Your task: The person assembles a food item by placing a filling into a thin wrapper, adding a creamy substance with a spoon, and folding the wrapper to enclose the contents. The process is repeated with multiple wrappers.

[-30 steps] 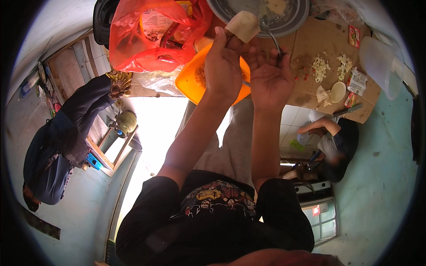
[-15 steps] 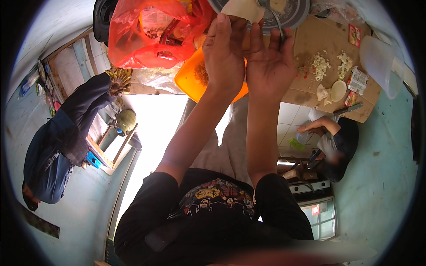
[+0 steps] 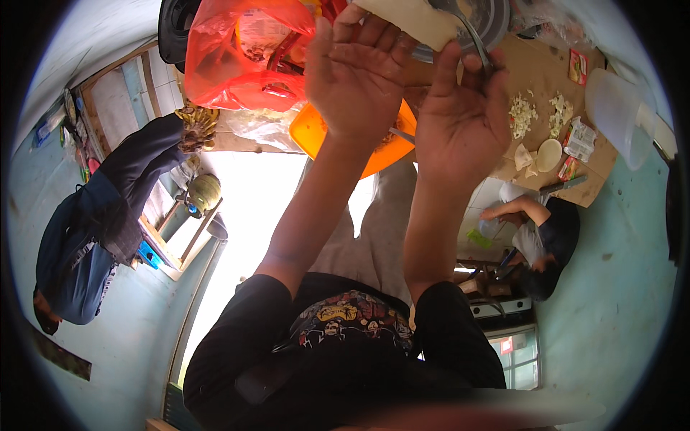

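Observation:
My left hand (image 3: 352, 72) is raised near the top edge, its fingers holding a pale cream block (image 3: 413, 20). Beside it, my right hand (image 3: 460, 115) grips a thin metal utensil (image 3: 471, 36) whose tip reaches the block. Both hands are in front of a round metal bowl (image 3: 497, 21). An orange plastic bowl (image 3: 320, 133) lies under my left wrist, with another utensil handle sticking out of it.
A red plastic bag (image 3: 237, 57) lies at the upper left. A wooden board (image 3: 546, 79) holds chopped white pieces (image 3: 523, 111), small packets and a knife (image 3: 564, 185). A clear container (image 3: 618, 115) stands at the right. One person (image 3: 93, 215) is at the left, another (image 3: 539, 230) at the right.
Both hands have risen toward the metal bowl, carrying the pale block and the utensil up to the top edge.

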{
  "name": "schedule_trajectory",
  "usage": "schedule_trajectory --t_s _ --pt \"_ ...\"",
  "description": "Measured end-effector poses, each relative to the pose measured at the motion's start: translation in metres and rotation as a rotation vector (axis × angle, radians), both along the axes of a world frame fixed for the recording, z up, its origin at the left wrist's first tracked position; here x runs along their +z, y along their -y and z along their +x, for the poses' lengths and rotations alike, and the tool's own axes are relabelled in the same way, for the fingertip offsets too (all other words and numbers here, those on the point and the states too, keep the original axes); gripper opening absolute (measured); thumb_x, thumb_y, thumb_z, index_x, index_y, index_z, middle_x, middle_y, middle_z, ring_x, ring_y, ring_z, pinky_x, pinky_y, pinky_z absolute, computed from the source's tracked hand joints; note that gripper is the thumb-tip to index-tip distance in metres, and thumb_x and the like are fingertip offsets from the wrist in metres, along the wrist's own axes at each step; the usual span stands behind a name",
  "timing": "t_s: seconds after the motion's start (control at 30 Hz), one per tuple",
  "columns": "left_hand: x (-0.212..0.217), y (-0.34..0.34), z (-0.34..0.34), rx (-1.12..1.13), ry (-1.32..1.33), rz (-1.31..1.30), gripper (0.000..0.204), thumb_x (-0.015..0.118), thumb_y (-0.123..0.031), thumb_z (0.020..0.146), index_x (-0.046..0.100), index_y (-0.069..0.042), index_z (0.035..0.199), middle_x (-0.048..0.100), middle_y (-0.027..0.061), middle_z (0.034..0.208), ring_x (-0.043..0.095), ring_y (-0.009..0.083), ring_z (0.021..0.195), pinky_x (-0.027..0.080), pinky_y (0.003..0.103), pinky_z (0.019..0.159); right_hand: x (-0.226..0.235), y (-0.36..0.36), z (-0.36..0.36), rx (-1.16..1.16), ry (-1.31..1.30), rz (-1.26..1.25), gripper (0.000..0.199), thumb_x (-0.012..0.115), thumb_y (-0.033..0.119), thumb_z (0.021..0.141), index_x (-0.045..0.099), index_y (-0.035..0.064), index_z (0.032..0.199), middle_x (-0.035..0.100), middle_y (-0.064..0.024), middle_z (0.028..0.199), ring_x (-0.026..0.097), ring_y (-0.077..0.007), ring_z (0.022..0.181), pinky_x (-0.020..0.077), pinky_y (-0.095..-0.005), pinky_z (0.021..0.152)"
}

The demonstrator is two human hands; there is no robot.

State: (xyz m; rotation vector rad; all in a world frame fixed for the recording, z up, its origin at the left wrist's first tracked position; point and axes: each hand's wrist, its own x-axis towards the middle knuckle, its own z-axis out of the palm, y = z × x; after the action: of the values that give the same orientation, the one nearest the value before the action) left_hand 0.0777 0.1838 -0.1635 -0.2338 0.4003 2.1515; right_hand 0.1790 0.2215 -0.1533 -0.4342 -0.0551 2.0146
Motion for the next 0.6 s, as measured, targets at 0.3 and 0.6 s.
schedule_trajectory --t_s 0.3,0.6 --pt "0.002 0.062 -0.053 -0.303 0.234 0.098 0.088 0.038 -0.069 0.101 0.045 0.008 0.143 0.063 0.0230 0.131 0.061 0.0339 0.123 0.051 0.045 0.103 0.056 -0.010 0.018 0.384 0.136 -0.011 0.032 0.044 0.023 0.111 0.056 -0.0044 0.124 0.070 -0.0164 0.099 0.070 -0.0312 0.111 0.0561 -0.0426 0.106" --pt "0.035 0.079 -0.033 -0.540 0.346 0.642 0.118 0.027 -0.089 0.090 0.033 0.014 0.149 0.043 0.0460 0.142 0.052 0.0633 0.125 0.049 0.060 0.105 0.141 -0.003 0.015 0.649 0.455 0.235 0.032 0.047 0.021 0.111 0.058 -0.0061 0.123 0.071 -0.0157 0.093 0.074 -0.0299 0.098 0.0617 -0.0351 0.093"
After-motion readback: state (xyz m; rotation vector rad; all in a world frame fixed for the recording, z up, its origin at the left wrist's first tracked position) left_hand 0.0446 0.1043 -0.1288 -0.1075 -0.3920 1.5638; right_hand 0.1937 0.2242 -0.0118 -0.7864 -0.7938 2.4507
